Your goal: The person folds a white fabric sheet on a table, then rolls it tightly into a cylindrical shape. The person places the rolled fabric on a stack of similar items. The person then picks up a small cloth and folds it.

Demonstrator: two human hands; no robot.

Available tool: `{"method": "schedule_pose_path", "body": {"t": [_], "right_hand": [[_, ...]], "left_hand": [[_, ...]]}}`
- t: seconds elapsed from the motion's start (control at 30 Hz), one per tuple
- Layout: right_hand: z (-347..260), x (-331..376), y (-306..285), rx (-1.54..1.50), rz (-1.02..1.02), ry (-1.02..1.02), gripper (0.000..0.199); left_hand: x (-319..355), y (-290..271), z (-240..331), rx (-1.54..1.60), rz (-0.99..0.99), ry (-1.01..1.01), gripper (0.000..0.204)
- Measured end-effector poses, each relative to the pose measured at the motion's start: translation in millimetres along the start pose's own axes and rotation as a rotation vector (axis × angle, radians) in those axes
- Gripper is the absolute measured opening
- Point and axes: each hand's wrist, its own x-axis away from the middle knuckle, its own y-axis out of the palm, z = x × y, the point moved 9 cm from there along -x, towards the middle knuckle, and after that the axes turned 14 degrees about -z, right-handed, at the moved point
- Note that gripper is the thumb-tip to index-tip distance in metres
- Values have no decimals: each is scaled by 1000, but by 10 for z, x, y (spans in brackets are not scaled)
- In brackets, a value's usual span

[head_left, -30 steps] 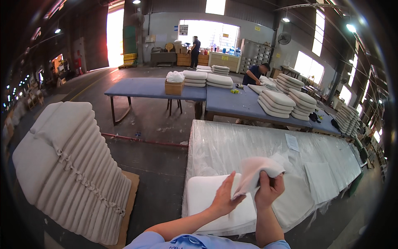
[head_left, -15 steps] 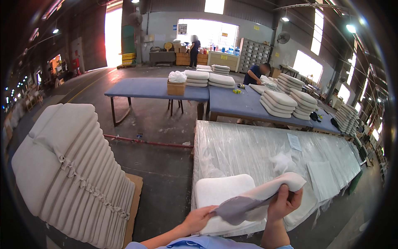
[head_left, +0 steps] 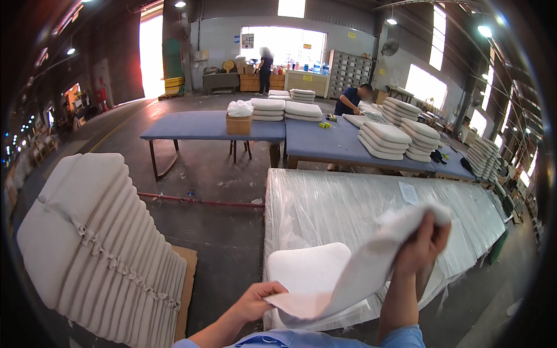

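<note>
A limp white fabric cushion cover (head_left: 366,271) is stretched between my hands, sagging in the middle. My left hand (head_left: 259,299) pinches its lower left corner. Raised higher, my right hand (head_left: 422,245) grips the far end, which folds over the fingers and is blurred by motion. Under and behind the cloth, a white cushion (head_left: 307,264) lies on the plastic-covered table (head_left: 331,200), partly hidden by the cloth.
Left of me, a long row of white cushions (head_left: 98,232) leans on a brown board (head_left: 187,290). Blue tables (head_left: 209,126) farther off carry cushion stacks (head_left: 383,141) and a cardboard box (head_left: 239,124). One person (head_left: 350,101) works there; another (head_left: 265,72) stands near the window.
My right hand has lifted its end of the cover up and rightward. My left hand has shifted slightly left. The grey underside seen before is now mostly turned out of sight.
</note>
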Motion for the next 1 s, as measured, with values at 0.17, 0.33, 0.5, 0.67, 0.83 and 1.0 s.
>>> {"method": "schedule_pose_path", "body": {"t": [0.17, 0.33, 0.5, 0.67, 0.83, 1.0], "right_hand": [[842, -154, 529, 246, -343, 324, 34], [729, 1433, 619, 229, -795, 436, 23], [627, 2279, 749, 450, -994, 417, 38], [1085, 2803, 163, 355, -782, 782, 24], [1368, 2979, -235, 275, -529, 913, 11], [1488, 3154, -305, 123, -500, 1101, 13]], "left_hand": [[-401, -81, 51, 220, 160, 140, 23], [-482, -141, -455, 233, 444, -77, 42], [-586, -476, -1325, 27, 477, -437, 41], [-639, -277, -1570, 25, 316, -587, 39], [-684, -88, -1640, 23, 103, -458, 28], [-731, -118, -1569, -36, 297, -354, 14]]}}
